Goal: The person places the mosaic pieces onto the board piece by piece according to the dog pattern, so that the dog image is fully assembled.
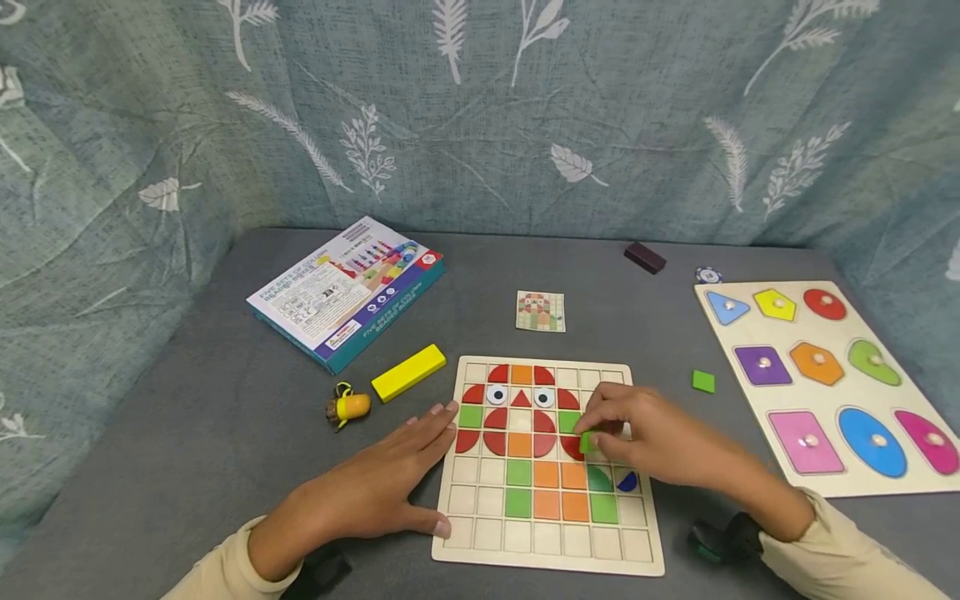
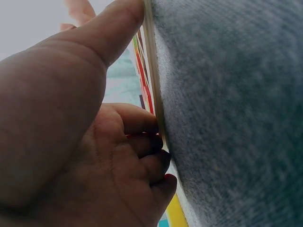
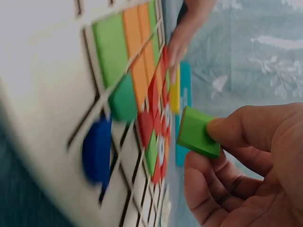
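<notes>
A wooden grid board [image 1: 491, 537] lies on the table, with red, orange and green tiles and two googly eyes forming an owl-like picture. My right hand [image 1: 652, 433] pinches a green square tile [image 3: 196, 135] between thumb and fingers, above the right part of the board. Close below it on the board sit a dark green rounded piece [image 1: 599, 478] and a blue half-round piece [image 1: 627, 481]. My left hand [image 1: 375, 487] rests against the board's left edge, fingers extended and thumb near the lower left corner. In the left wrist view, its fingertips [image 2: 163, 158] touch the board's side.
Behind the board lies a small picture card [image 1: 540, 311]. On the left are a boxed toy set [image 1: 345, 292], a yellow block [image 1: 408, 372] and an acorn-like figure [image 1: 349, 407]. To the right are a loose green tile [image 1: 703, 381], a shape puzzle [image 1: 813, 410], a dark block [image 1: 645, 257] and a chip [image 1: 708, 275].
</notes>
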`<control>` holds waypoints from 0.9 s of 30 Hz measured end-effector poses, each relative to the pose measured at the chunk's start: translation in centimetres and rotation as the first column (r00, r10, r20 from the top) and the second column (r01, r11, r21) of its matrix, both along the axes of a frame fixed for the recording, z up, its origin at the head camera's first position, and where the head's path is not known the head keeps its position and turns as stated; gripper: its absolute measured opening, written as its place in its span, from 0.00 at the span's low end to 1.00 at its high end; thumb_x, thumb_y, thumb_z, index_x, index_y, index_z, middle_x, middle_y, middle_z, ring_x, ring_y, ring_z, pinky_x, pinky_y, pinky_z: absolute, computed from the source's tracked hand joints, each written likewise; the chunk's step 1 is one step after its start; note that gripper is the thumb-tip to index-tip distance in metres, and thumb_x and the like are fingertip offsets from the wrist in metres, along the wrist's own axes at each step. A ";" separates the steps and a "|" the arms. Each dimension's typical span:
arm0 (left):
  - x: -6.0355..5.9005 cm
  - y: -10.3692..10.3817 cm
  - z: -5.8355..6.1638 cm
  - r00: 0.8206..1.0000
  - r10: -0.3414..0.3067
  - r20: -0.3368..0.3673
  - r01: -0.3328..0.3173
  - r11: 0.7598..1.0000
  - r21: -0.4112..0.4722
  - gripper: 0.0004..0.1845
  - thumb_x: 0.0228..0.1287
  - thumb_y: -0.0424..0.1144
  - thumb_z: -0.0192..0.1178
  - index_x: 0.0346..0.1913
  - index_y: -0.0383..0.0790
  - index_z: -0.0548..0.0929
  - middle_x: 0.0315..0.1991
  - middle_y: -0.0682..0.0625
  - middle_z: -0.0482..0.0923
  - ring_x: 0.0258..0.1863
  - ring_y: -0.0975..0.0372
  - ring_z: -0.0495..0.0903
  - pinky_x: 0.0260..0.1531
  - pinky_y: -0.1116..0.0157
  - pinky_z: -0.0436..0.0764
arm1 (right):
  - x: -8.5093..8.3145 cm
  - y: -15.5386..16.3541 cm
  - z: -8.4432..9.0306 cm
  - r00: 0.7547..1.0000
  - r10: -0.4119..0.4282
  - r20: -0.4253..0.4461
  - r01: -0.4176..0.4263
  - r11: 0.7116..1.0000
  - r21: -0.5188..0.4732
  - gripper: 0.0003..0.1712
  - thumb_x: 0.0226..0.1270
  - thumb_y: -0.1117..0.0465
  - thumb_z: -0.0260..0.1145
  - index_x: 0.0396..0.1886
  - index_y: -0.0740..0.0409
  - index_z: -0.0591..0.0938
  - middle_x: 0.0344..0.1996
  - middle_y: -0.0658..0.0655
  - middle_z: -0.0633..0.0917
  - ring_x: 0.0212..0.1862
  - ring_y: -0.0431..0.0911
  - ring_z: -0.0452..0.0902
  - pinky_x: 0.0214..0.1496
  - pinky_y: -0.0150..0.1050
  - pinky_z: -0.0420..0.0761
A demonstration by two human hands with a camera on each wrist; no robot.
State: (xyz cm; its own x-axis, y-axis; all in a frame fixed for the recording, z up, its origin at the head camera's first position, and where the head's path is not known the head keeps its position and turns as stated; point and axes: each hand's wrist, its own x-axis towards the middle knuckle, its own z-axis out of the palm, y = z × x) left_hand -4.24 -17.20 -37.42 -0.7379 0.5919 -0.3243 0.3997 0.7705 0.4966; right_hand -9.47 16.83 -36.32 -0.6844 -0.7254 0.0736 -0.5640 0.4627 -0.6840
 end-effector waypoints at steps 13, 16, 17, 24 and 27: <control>0.0 -0.1 -0.1 1.000 0.005 0.001 -0.005 1.000 0.001 0.58 0.51 0.66 0.66 0.77 0.41 0.51 0.79 0.53 0.34 0.75 0.59 0.37 0.72 0.52 0.46 | 1.8 -2.7 -0.1 0.989 0.087 0.117 -0.085 0.996 -0.024 0.12 0.65 0.68 0.66 0.45 0.53 0.87 0.38 0.42 0.81 0.36 0.38 0.73 0.35 0.32 0.78; -0.1 -0.1 0.0 1.000 0.004 -0.003 -0.004 1.000 0.005 0.58 0.51 0.66 0.66 0.77 0.40 0.51 0.79 0.53 0.35 0.75 0.59 0.37 0.72 0.52 0.47 | 2.0 -3.3 -0.1 0.984 0.121 0.128 -0.117 0.992 -0.042 0.11 0.65 0.68 0.66 0.44 0.51 0.87 0.38 0.41 0.81 0.35 0.37 0.73 0.35 0.32 0.78; -0.1 -0.1 0.0 1.000 0.002 -0.003 -0.002 1.000 0.007 0.58 0.51 0.66 0.66 0.77 0.40 0.51 0.79 0.53 0.35 0.75 0.59 0.37 0.72 0.53 0.47 | 2.1 -3.5 -0.2 0.981 0.136 0.136 -0.131 0.990 -0.048 0.11 0.65 0.68 0.65 0.43 0.51 0.87 0.38 0.41 0.81 0.35 0.37 0.73 0.35 0.32 0.78; -0.1 -0.1 -0.1 1.000 -0.003 0.002 0.003 1.000 0.009 0.58 0.51 0.66 0.65 0.77 0.40 0.51 0.79 0.52 0.35 0.75 0.59 0.36 0.72 0.53 0.47 | 2.5 -4.8 -0.2 0.950 0.234 0.205 -0.226 0.972 -0.063 0.13 0.61 0.72 0.66 0.38 0.50 0.87 0.31 0.40 0.81 0.31 0.34 0.72 0.32 0.29 0.77; -0.1 -0.2 0.0 1.000 -0.003 0.002 0.003 1.000 0.013 0.58 0.51 0.66 0.65 0.77 0.39 0.51 0.79 0.52 0.35 0.75 0.59 0.37 0.72 0.52 0.47 | 2.8 -5.4 -0.2 0.949 0.243 0.201 -0.237 0.970 -0.054 0.12 0.60 0.73 0.67 0.37 0.52 0.87 0.29 0.39 0.80 0.31 0.32 0.72 0.32 0.28 0.77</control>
